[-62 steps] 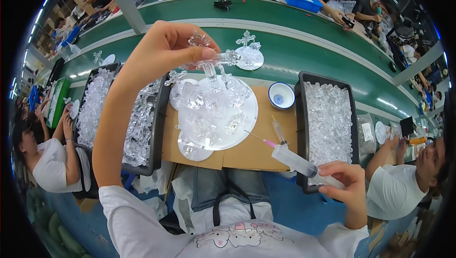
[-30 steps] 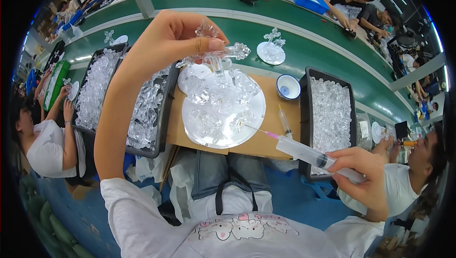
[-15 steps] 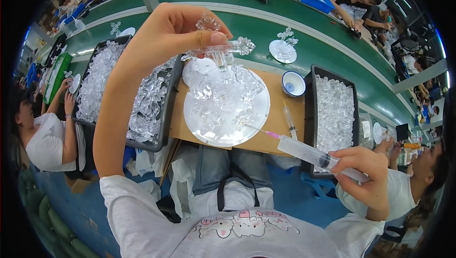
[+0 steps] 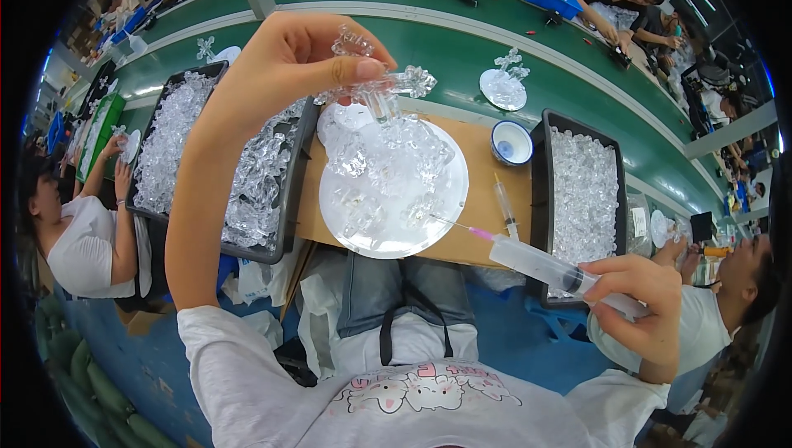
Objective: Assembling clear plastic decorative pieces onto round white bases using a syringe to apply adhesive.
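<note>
My left hand (image 4: pixel 318 60) is raised over the far side of a white round plate (image 4: pixel 379 240). Its thumb and fingers pinch a clear plastic cross (image 4: pixel 382 104) with ornate, flower-like ends. Several clear faceted pieces (image 4: pixel 355 159) rest on the plate below. At the right, my right hand (image 4: pixel 642 304) is wrapped round a large syringe (image 4: pixel 536 263), whose needle with a pink hub points left. The needle tip is close to a clear piece (image 4: pixel 421 210) at the plate's near right; whether it touches cannot be made out.
Black bins of clear pieces stand left (image 4: pixel 293 176) and right (image 4: pixel 540 176). On the cardboard (image 4: pixel 478 238) lie a smaller syringe (image 4: pixel 505 207) and a blue-rimmed bowl (image 4: pixel 511 143). A finished-looking cross on a white disc (image 4: pixel 503 91) stands on the green bench (image 4: pixel 437 48). Co-workers sit around.
My right hand and the syringe have shifted slightly right, the needle tip drawing back a little. My left hand has dipped slightly with the cross. Across the bench, another person's hand has reached into a blue tray.
</note>
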`<state>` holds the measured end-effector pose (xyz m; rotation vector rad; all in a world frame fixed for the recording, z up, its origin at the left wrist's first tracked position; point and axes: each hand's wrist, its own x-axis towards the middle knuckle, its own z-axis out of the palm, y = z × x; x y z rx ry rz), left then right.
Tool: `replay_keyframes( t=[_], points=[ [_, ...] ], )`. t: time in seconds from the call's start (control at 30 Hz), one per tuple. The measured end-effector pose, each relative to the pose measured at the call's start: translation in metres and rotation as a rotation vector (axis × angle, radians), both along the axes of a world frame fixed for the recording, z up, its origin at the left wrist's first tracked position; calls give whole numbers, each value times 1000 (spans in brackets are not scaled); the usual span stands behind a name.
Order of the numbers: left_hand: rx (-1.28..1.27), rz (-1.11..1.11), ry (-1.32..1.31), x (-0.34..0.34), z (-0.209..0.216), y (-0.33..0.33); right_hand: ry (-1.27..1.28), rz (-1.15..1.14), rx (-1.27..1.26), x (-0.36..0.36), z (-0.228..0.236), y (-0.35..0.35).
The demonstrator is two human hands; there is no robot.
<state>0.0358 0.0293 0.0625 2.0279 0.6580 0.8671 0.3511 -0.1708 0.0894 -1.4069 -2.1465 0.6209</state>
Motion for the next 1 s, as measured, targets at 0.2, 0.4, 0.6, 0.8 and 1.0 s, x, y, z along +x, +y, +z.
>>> replay_keyframes(
  t=[0.2, 0.4, 0.6, 0.8, 1.0],
  points=[
    [-45, 10, 21, 0, -2, -1, -39, -25, -8, -1, 2, -1],
    [-51, 1, 23, -2, -2, -3, -23, -14, -24, -3, -1, 1],
    [-143, 22, 80, -8, -2, -5, 31, 1, -45, 2, -6, 3],
    [-116, 19, 45, -14, -7, -4, 79, -78, -29, 9, -4, 1],
    [-164, 21, 25, -9, -5, -10, 12, -14, 0, 7, -8, 6]
  ],
)
